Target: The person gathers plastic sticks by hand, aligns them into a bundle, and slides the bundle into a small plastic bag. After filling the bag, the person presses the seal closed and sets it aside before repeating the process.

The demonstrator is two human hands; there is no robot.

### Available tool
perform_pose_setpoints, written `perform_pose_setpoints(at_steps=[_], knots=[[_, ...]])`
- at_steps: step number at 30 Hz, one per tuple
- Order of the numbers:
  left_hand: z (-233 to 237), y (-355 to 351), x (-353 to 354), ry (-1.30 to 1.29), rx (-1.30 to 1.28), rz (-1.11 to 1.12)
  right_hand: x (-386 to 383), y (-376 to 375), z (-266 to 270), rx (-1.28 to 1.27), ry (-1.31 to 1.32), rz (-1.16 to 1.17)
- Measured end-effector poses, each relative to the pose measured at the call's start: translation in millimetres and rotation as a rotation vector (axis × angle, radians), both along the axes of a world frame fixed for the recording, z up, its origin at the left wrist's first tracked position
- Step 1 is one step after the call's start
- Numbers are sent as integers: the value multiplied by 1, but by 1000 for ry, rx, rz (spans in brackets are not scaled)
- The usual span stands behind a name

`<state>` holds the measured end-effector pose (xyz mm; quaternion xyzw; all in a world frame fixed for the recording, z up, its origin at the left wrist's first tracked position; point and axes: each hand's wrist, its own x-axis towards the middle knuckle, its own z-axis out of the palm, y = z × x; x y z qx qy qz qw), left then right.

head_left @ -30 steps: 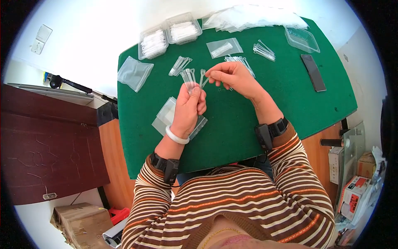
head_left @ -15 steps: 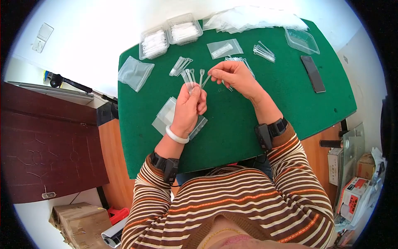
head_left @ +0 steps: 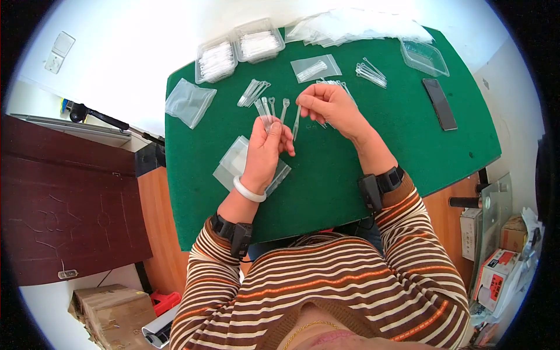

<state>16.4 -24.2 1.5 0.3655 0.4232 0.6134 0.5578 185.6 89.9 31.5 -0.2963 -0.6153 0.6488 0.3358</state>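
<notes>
My left hand [head_left: 269, 140] is closed round several thin clear plastic sticks with broad, loop-like heads [head_left: 265, 107] pointing up. One of them, the stick with a paddle-like head [head_left: 285, 104], stands a little apart from the others. My right hand [head_left: 331, 109] pinches the upper end of a single clear plastic stick [head_left: 296, 123], which hangs down just right of my left fingers. Partly behind my right hand lies a pile of similar sticks [head_left: 344, 87]. Under my left wrist are flat clear plastic bags [head_left: 230, 166]. Beyond my left hand rests a small bunch of sticks [head_left: 254, 92].
Two clear tubs [head_left: 217, 61] full of sticks stand at the back left. A filled bag [head_left: 315, 69], a stick bunch [head_left: 371, 73], stacked bags [head_left: 361, 28], a plastic tray [head_left: 424, 57] and a phone [head_left: 440, 104] lie farther right. Another bag [head_left: 190, 103] lies left on the green table [head_left: 326, 186].
The single stick in my right hand has come away from my left hand and now hangs nearly upright. My left hand stays in place with its sticks.
</notes>
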Motion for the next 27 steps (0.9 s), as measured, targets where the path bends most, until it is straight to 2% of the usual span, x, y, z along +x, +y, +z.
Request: perform_pose_setpoints(at_steps=[5, 8, 16, 20, 27], knots=[[4, 1, 5, 39, 3, 54, -5, -6, 3, -23, -1, 55], [3, -1, 1, 138, 15, 4, -6, -8, 5, -27, -21, 58], [0, -1, 4, 199, 27, -15, -8, -7, 0, 25, -75, 22], [5, -2, 4, 50, 3, -14, -7, -5, -3, 24, -80, 20], [3, -1, 2, 69, 5, -17, -7, -5, -4, -14, -73, 25]])
